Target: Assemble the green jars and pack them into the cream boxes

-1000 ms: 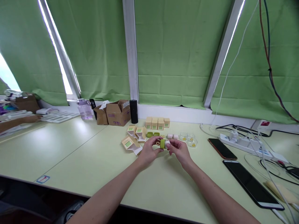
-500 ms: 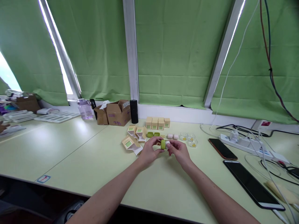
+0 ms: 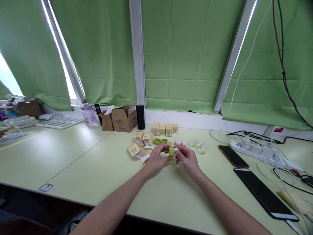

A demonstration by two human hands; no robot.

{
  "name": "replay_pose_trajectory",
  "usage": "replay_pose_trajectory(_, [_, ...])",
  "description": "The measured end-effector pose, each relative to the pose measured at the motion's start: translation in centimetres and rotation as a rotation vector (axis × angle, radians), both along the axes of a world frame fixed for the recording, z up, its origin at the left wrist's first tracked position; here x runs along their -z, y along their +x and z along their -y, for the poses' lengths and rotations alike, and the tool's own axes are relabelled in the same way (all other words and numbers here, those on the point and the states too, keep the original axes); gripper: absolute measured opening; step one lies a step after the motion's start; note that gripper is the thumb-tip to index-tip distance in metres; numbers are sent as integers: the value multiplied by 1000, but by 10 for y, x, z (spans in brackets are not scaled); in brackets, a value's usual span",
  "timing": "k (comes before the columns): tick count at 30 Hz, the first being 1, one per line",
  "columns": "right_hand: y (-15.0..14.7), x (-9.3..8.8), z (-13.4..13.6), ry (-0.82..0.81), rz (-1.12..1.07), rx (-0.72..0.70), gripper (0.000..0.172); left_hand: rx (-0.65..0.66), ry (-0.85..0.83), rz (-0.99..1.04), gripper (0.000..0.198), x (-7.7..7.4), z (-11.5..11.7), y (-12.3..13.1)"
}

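Between my hands, just above the table, is a small green case (image 3: 171, 151) with a tan loop on its left side. My left hand (image 3: 158, 158) pinches the case from the left. The fingers of my right hand (image 3: 187, 158) close on a small white piece (image 3: 175, 150) at the case's right side; how far it sits inside is hidden. Behind my hands lie two green cases (image 3: 160, 141), two pale pink rolls (image 3: 181, 143) and several clear round containers (image 3: 200, 147) with yellow spots. Opened small cartons (image 3: 137, 151) lie left of my left hand.
Several closed little boxes (image 3: 162, 129) stand in a row at the back, beside a black cylinder (image 3: 140, 117) and a cardboard box (image 3: 124, 119). At right are two phones (image 3: 264, 192), a power strip (image 3: 259, 151) and loose cables. A purple bottle (image 3: 89, 115) stands at back left.
The green case has turned slightly in my fingers and shifted a touch to the right, with less of the white piece showing. Both hands keep nearly the same place.
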State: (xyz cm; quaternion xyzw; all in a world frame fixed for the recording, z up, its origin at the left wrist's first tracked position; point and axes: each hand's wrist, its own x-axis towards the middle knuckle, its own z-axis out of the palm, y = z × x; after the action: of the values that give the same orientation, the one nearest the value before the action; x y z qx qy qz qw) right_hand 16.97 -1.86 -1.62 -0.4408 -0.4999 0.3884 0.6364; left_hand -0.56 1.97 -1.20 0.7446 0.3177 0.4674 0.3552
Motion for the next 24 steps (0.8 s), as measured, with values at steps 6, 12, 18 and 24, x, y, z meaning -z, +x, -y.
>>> replay_pose_trajectory(6, [0, 4, -1, 18, -2, 15, 59, -15, -23, -4, 45, -1, 1, 1])
replay_pose_trajectory(12, [1, 7, -1, 15, 2, 15, 59, -22, -23, -17, 45, -2, 2, 1])
replay_pose_trajectory(18, [-1, 6, 1, 25, 7, 12, 55, -17, -29, -7, 44, -2, 2, 1])
replay_pose_trajectory(24, [-5, 2, 6, 11, -7, -5, 55, -6, -3, -10, 40, -4, 5, 1])
